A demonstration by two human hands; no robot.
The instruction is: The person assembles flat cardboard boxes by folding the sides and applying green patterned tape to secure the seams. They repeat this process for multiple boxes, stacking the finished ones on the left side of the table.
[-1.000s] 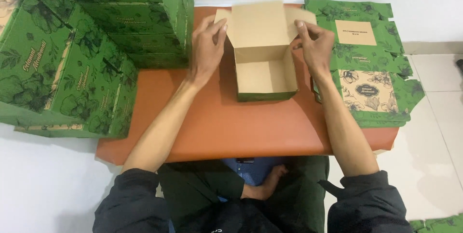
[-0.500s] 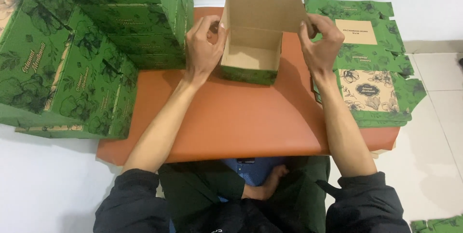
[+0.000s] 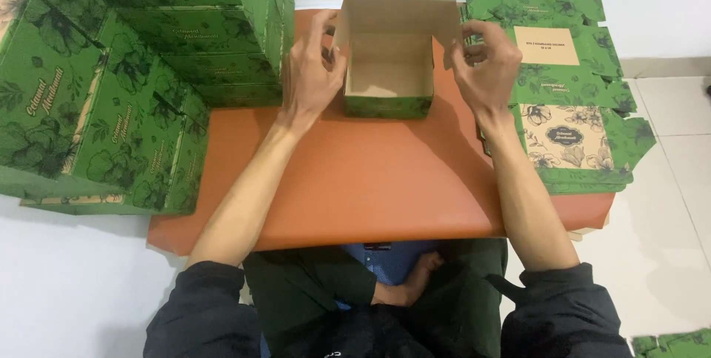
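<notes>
A cardboard box point(image 3: 389, 80), green with a flower print outside and plain brown inside, stands open on the orange table point(image 3: 370, 180) in front of me. Its lid flap stands up at the far side. My left hand point(image 3: 311, 77) grips the box's left wall with the fingers curled over the edge. My right hand point(image 3: 485, 65) holds the right side near the upper corner, fingers pinched on the flap.
Several assembled green boxes point(image 3: 141, 62) are stacked at the left, reaching onto the table. A pile of flat, unfolded green box blanks point(image 3: 570, 99) lies at the right. White floor surrounds the low table; my crossed legs point(image 3: 385, 291) are beneath its near edge.
The box has been pushed away from me and set squarer, and its lid flap stands more upright. Both hands stayed on its sides and moved with it.
</notes>
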